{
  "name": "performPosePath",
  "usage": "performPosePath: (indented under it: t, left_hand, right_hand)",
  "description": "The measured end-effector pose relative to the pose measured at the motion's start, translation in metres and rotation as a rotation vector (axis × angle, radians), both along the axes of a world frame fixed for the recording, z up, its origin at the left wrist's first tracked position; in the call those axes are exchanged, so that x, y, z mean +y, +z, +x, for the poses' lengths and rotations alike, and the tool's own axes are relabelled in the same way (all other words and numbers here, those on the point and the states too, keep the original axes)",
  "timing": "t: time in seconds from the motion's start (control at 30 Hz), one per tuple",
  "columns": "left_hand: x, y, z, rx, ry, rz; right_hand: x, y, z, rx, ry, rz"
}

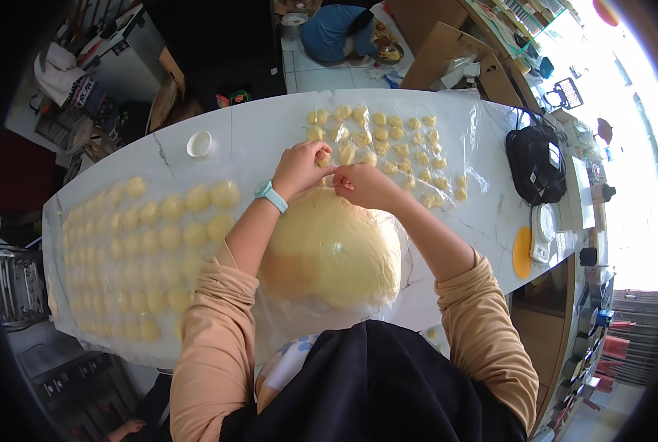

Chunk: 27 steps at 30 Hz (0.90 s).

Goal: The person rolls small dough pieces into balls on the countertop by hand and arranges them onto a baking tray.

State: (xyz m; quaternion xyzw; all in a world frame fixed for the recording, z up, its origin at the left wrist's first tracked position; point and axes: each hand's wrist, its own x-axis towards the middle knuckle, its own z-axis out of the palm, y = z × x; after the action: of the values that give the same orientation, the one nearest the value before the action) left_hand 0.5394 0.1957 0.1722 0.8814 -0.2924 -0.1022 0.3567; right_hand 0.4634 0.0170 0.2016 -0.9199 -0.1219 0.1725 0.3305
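Note:
A large, smooth mass of pale yellow dough (pixel 332 254) lies on the table before me, with clear plastic film about it. My left hand (pixel 303 168), wearing a light blue watch (pixel 271 197), is closed beyond the dough's far edge. Between its thumb and fingers shows a small piece of dough (pixel 324 159). Close beside it, my right hand (pixel 358 186) has its fingers curled at that same edge; whatever they grip is hidden. Past my hands, rows of small dough pieces (pixel 395 133) lie under clear plastic. To the left, larger dough balls (pixel 170 237) sit in rows beneath another sheet.
A small white cup (pixel 199 144) stands at the far left of the marble-patterned table (pixel 270 121). On the right are a black bag (pixel 535 163), a white scale (pixel 542 232) and a yellow disc (pixel 522 252). Beyond the table a person in blue (pixel 334 33) crouches on the floor.

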Motion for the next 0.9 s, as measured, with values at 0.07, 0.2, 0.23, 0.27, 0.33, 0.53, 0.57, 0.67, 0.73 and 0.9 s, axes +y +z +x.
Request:
performPosePath:
  t: [0.07, 0.2, 0.23, 0.27, 0.33, 0.53, 0.57, 0.67, 0.73, 0.9]
  left_hand:
    - [0.0, -0.008, 0.0, 0.034, 0.038, -0.053]
    - [0.007, -0.017, -0.009, -0.108, 0.111, -0.036]
    - [0.009, -0.018, -0.012, -0.105, 0.113, -0.033]
    - [0.003, -0.012, -0.015, -0.042, 0.04, -0.008]
    - [0.002, -0.013, -0.015, 0.023, -0.03, 0.025]
    - [-0.013, -0.008, -0.015, 0.139, 0.005, 0.171]
    - [-0.008, -0.009, -0.012, 0.129, 0.013, 0.182]
    - [0.007, -0.01, -0.006, -0.092, -0.036, 0.092]
    - [0.003, 0.012, 0.001, 0.512, 0.111, -0.025]
    - [0.048, 0.081, -0.047, 0.514, 0.068, -0.553]
  right_hand:
    - [-0.011, 0.005, -0.004, -0.109, -0.058, -0.053]
    - [-0.056, 0.053, 0.004, -0.86, -0.685, -0.182]
    - [-0.053, 0.064, -0.006, -1.117, -0.652, -0.292]
    - [-0.042, 0.067, -0.015, -1.034, -0.584, -0.136]
    - [-0.005, 0.062, -0.029, -0.567, -0.419, 0.113]
    - [0.014, -0.008, 0.0, -0.041, -0.326, -0.23]
    - [0.017, -0.015, 0.011, -0.05, -0.32, -0.217]
    - [0.013, -0.042, 0.024, -0.111, -0.269, -0.273]
    - [-0.007, -0.057, 0.021, -0.371, -0.291, 0.015]
    - [-0.027, 0.026, -0.064, -0.128, -0.387, 0.574]
